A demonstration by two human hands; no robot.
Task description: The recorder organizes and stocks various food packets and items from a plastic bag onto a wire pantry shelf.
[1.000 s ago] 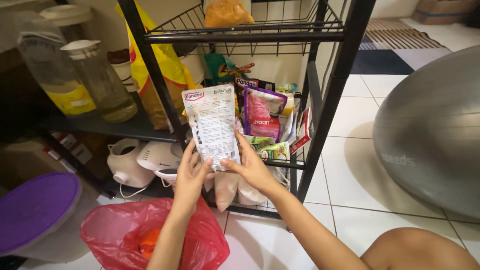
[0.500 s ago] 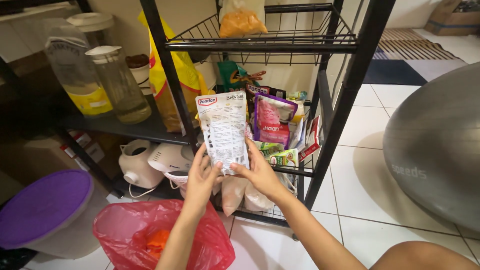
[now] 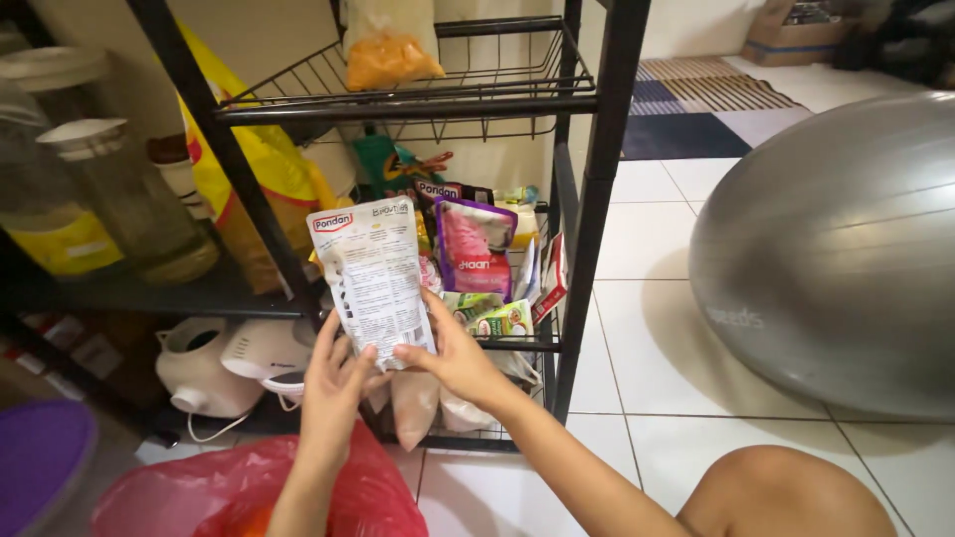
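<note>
I hold a flat white printed pouch (image 3: pixel 372 278) upright in front of a black wire rack (image 3: pixel 597 179), its text side facing me. My left hand (image 3: pixel 333 393) grips its lower left corner from below. My right hand (image 3: pixel 456 353) pinches the lower right edge. Behind the pouch, the rack's middle basket holds a pink and purple packet (image 3: pixel 474 249), a green packet (image 3: pixel 388 169) and several small sachets (image 3: pixel 502 320).
A red plastic bag (image 3: pixel 214 492) lies under my left forearm. A big grey exercise ball (image 3: pixel 836 249) fills the right. White appliances (image 3: pixel 234 363) and clear jars (image 3: pixel 124 204) sit on a dark shelf at left. A purple lid (image 3: pixel 40 452) is bottom left.
The pouch stays in both hands, held up in front of the rack. The view has shifted a little to the right and down; the hands keep the same grip.
</note>
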